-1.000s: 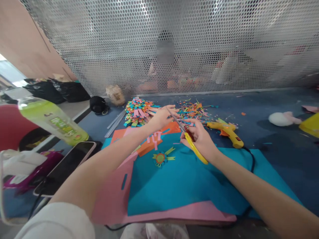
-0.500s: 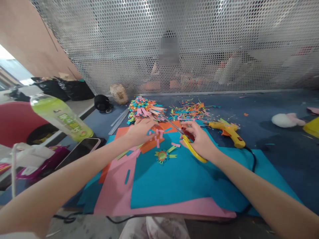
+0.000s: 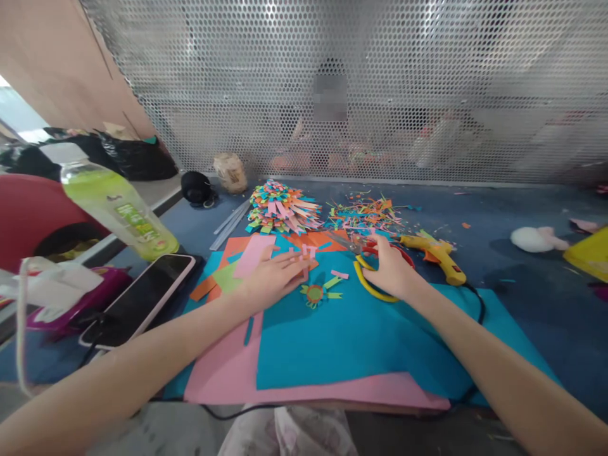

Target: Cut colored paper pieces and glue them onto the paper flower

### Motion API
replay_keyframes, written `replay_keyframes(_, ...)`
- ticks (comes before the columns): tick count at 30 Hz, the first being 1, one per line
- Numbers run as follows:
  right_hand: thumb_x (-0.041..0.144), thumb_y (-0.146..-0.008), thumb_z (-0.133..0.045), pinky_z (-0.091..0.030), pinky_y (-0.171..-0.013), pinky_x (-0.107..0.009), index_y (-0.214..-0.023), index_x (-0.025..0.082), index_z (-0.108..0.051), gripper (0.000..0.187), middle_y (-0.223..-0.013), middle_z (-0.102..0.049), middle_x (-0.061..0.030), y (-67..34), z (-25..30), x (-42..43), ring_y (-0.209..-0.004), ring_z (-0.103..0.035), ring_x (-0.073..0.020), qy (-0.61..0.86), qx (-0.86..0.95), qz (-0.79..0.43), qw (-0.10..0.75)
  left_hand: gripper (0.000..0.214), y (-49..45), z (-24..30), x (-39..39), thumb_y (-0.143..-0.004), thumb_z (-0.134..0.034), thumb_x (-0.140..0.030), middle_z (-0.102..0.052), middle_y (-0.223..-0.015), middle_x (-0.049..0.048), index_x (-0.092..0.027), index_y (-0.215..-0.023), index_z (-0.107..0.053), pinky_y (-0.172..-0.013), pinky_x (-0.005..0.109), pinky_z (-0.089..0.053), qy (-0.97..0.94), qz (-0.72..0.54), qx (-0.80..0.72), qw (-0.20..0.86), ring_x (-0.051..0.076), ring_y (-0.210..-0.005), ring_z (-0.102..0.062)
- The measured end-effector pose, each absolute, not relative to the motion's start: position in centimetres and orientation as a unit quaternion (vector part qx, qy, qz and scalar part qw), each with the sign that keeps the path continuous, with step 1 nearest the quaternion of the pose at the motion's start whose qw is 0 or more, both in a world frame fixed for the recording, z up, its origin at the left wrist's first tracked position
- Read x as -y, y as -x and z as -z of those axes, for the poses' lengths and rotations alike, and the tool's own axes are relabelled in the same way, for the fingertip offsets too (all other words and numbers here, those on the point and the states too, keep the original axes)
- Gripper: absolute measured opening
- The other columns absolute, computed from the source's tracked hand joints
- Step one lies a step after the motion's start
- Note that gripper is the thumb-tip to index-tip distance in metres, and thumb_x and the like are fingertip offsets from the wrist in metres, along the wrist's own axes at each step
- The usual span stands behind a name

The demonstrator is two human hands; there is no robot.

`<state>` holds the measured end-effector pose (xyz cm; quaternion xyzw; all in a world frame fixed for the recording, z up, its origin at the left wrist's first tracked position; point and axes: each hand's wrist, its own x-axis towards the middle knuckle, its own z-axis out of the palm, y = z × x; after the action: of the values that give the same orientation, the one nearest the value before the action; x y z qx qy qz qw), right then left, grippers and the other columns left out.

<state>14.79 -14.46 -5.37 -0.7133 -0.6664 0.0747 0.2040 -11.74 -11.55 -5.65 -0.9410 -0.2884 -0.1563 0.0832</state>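
Two bare hands reach over layered sheets of coloured paper on a dark blue table (image 3: 475, 215). The left hand (image 3: 273, 275) lies palm down, its fingers outstretched and nearly side by side; their tips reach to a cluster of small pink strips (image 3: 308, 251) (whether they press or pinch one cannot be told). The right hand (image 3: 392, 269) is curled about the handles of a pair of scissors (image 3: 375, 294), thumb set apart from the fingers, the lower fingers being partly hidden. One handle is yellow and the other red; they stand spread apart, with the blades directed away from the body and to the left.

Between the hands, slightly nearer the body, a paper rosette (image 3: 314, 293) rests on a blue sheet (image 3: 327, 348). It has a green centre, an orange rim, small green loops at its lower edge and two notched green tails extending to the right. A single pink piece (image 3: 339, 274) lies just beside the upper tail. Beyond the hands stand a fringed, many-coloured paper cone (image 3: 282, 209) and, to its right, a heap of scraps (image 3: 368, 216). A yellow glue gun (image 3: 441, 258) lies to the right of the right hand.
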Motion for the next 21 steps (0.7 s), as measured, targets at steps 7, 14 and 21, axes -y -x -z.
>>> replay_keyframes(7, 0.032, -0.073, -0.054, -0.045, -0.061, -0.040, -0.129, 0.005, -0.038, 0.064, -0.090, -0.065, -0.0226, -14.1, 3.4, 16.0, -0.080, -0.062, -0.0350, 0.721, 0.687, 0.030, 0.088, 0.030, 12.0, 5.9, 11.5, -0.091, -0.040, -0.021, -0.069, -0.101, 0.0039, -0.026, -0.115, -0.056, -0.099, 0.041, -0.030, 0.941, 0.210, 0.253, 0.082, 0.019, -0.107, -0.057)
replay_keyframes(14, 0.037, -0.084, -0.038, -0.040, -0.053, -0.033, -0.127, 0.012, -0.041, 0.050, -0.079, -0.067, -0.0145, -13.8, 2.2, 16.3, -0.069, -0.062, -0.0297, 0.712, 0.693, 0.095, 0.069, 0.021, 12.1, 5.3, 11.6, -0.089, -0.044, -0.026, -0.069, -0.095, 0.0045, -0.021, -0.097, -0.063, -0.087, 0.035, -0.039, 0.912, 0.257, 0.318, 0.023, 0.018, -0.091, -0.061)
replay_keyframes(21, 0.046, -0.082, -0.037, -0.043, -0.066, -0.047, -0.115, 0.007, -0.050, 0.053, -0.104, -0.058, -0.0252, -17.4, 0.6, 15.7, -0.097, -0.055, -0.0416, 0.849, 0.497, 0.167, 0.063, 0.016, 12.2, 4.7, 12.1, -0.086, -0.050, -0.028, -0.069, -0.091, 0.0018, -0.021, -0.089, -0.064, -0.080, 0.027, -0.046, 0.851, 0.355, 0.369, -0.117, 0.015, -0.087, -0.061)
